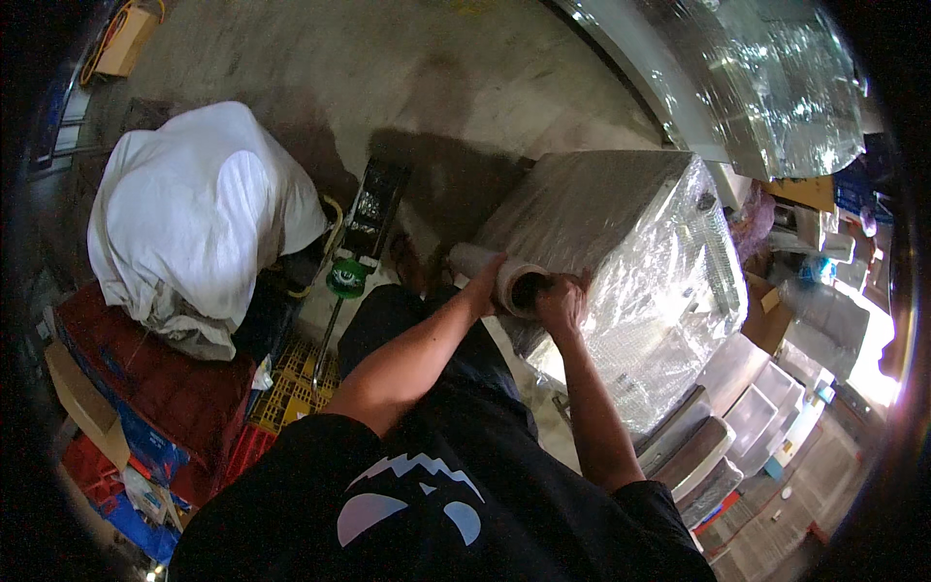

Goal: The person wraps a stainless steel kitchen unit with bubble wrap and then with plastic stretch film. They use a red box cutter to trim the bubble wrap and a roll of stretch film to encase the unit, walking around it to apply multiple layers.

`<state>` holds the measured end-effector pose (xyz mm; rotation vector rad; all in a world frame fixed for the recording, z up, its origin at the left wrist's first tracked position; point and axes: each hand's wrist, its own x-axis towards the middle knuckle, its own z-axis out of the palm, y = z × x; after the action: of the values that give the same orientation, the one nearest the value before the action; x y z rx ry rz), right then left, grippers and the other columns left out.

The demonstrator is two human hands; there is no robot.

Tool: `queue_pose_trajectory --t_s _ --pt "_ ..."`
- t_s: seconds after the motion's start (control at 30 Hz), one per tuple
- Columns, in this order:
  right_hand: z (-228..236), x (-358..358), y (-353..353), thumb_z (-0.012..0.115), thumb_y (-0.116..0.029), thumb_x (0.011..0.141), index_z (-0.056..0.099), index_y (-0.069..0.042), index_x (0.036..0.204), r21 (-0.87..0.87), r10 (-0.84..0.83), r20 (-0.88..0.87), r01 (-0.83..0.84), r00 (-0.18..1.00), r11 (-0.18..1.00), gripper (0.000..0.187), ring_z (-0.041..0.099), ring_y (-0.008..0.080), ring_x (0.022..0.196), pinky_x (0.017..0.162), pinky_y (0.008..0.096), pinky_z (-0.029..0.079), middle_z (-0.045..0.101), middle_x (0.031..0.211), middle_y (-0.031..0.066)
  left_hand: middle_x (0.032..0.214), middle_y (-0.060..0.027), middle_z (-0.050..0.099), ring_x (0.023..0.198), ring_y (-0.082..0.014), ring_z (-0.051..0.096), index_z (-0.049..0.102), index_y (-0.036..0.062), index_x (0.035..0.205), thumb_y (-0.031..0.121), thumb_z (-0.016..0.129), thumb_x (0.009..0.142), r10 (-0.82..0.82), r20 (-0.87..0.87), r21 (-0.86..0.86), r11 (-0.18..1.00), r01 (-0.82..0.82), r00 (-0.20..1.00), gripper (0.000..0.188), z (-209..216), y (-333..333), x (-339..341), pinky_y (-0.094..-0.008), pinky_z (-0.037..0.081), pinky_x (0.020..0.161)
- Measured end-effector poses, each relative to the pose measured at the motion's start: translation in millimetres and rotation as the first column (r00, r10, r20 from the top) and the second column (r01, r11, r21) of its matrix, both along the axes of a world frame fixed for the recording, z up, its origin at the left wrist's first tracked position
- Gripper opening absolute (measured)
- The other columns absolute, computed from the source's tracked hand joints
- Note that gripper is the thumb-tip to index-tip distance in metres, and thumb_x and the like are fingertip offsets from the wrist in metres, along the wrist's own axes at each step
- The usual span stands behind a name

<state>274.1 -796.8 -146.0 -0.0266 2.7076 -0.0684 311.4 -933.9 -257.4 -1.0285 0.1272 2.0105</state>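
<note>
Grips a film roll [471, 258] with left hand [484, 285] curled around it and right hand [561, 307] closed on its end, likely for steadiness.

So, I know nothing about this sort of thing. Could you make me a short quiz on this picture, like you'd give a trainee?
1. True or false: the left hand grips the roll of film, while the right hand is at the end where its hollow core shows.

2. What colour is the large draped cloth at the person's left?
a) green
b) white
c) yellow

3. Fill in the side: the big film-wrapped load stands to the person's ____.

Key: 1. True. 2. b) white. 3. Right.
</note>
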Motion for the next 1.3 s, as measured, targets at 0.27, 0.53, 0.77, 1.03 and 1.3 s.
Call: queue_pose_trajectory --t_s 0.27,0.53,0.77,1.03,1.3 --pt "-9.2 -63.9 15.1 0.068 -0.010 0.078 0.077 -0.007 0.105 -0.065 0.272 0.020 -0.270 0.962 0.961 0.029 0.071 0.0391 0.097 0.116 0.0504 0.037 0.074 0.098 0.0218 0.150 -0.0183 0.049 0.137 -0.0324 0.048 0.039 0.0006 0.153 0.064 0.047 0.099 -0.528 -0.167 -0.508 0.770 0.387 0.833 0.084 -88.0 34.0 -46.7 -0.0490 0.041 0.109" --pt "-0.6 -94.9 7.8 0.062 -0.023 0.082 0.075 0.003 0.096 -0.110 -0.351 0.268 0.390 0.897 0.914 0.032 0.069 0.0469 0.099 0.087 0.0528 0.055 0.069 0.099 0.0319 0.140 -0.0067 0.060 0.128 -0.0216 0.056 0.059 0.0121 0.138 0.048 0.045 0.105 -0.170 -0.398 -0.241 0.967 0.076 0.901 0.051 -52.8 3.8 -70.7 -0.0409 0.047 0.107" --pt "-16.0 -111.3 7.7 0.061 -0.023 0.085 0.075 -0.001 0.094 -0.219 -0.427 0.137 0.447 0.894 0.867 0.027 0.070 0.0440 0.091 0.081 0.0531 0.055 0.071 0.093 0.0274 0.143 -0.0067 0.057 0.130 -0.0251 0.054 0.052 0.0132 0.143 0.042 0.064 0.095 -0.589 -0.650 -0.405 0.803 0.438 0.479 0.057 -43.5 -10.5 -164.9 -0.0461 0.046 0.109" --pt "-51.4 -184.2 22.2 0.063 -0.028 0.086 0.074 -0.004 0.092 -0.211 -0.459 0.220 0.501 0.861 0.839 0.027 0.072 0.0400 0.085 0.073 0.0495 0.058 0.073 0.089 0.0211 0.142 -0.0113 0.057 0.126 -0.0304 0.056 0.053 0.0067 0.142 0.065 0.044 0.099 -0.725 -0.185 -0.436 0.666 0.606 0.663 0.073 -95.1 -12.2 -266.9 -0.0453 0.048 0.102" --pt "-7.1 -222.7 12.3 0.063 -0.039 0.085 0.073 -0.003 0.108 0.052 -0.771 0.285 0.794 0.569 0.605 0.044 0.070 0.0428 0.100 0.085 0.0519 0.056 0.072 0.106 0.0252 0.138 -0.0081 0.061 0.127 -0.0281 0.057 0.055 0.0172 0.142 0.059 0.050 0.099 -0.401 -0.067 0.305 0.864 0.401 0.914 0.060 -43.1 22.2 -313.7 -0.0492 0.046 0.109"
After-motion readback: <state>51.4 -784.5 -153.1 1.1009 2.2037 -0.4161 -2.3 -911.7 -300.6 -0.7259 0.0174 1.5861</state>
